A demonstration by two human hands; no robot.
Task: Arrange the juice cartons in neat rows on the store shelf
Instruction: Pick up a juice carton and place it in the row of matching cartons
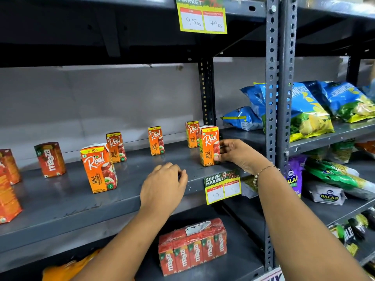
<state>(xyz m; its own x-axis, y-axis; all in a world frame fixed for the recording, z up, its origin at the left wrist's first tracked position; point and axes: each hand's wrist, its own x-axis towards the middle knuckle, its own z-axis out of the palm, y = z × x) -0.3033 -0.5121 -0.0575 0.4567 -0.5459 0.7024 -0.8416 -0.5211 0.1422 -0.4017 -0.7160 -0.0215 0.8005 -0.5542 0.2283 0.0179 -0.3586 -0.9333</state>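
Right hand (236,154) grips one of five Real cartons (209,146).

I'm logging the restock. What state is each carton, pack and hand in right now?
Right hand: gripping the front right Real apple carton, upright on the shelf.
Left hand: empty, fingers curled, over the shelf.
Other four Real cartons: upright, scattered.
Maaza carton: upright, apart.
Maaza multipack: wrapped, on the lower shelf.
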